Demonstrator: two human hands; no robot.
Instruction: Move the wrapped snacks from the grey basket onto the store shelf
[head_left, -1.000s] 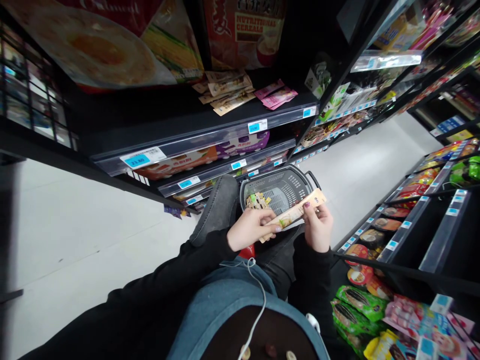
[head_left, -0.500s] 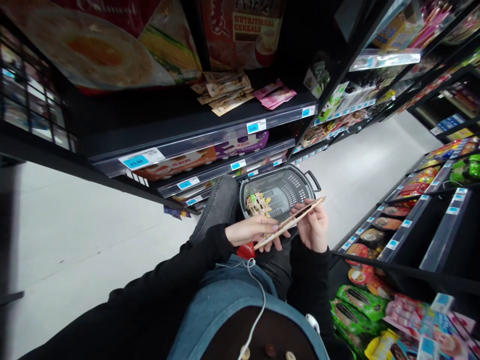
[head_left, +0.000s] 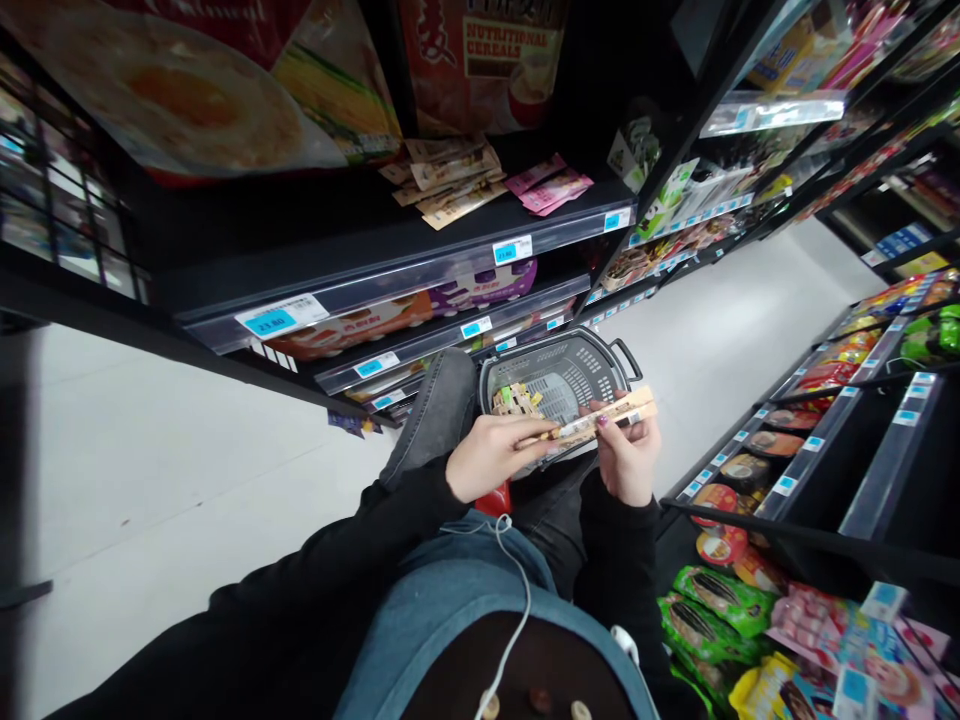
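Observation:
A long beige stick packet (head_left: 589,428) is stretched between my two hands, above the basket. My left hand (head_left: 499,452) pinches its left end. With thumb and fingers my right hand (head_left: 630,460) grips the other end, where a small barcode patch shows. Beneath them a grey plastic basket (head_left: 556,355) stands on the floor, and a heap of small packets (head_left: 516,400) lies at its left end. On the shelf ahead are a loose pile of similar beige sticks (head_left: 454,178) and a few pink sticks (head_left: 551,185).
Large oatmeal (head_left: 202,95) and cereal bags (head_left: 487,65) stand on the shelf (head_left: 300,250) ahead. Pale floor (head_left: 187,480) stretches to the left. A right-hand rack (head_left: 889,455) holds bowls and snack bags, with green bags (head_left: 720,605) low down. A white cable (head_left: 517,615) hangs at my front.
The beige packet has been turned from a steep, edge-on tilt to a flatter angle, its printed face now showing. My left hand has rolled over, back upward.

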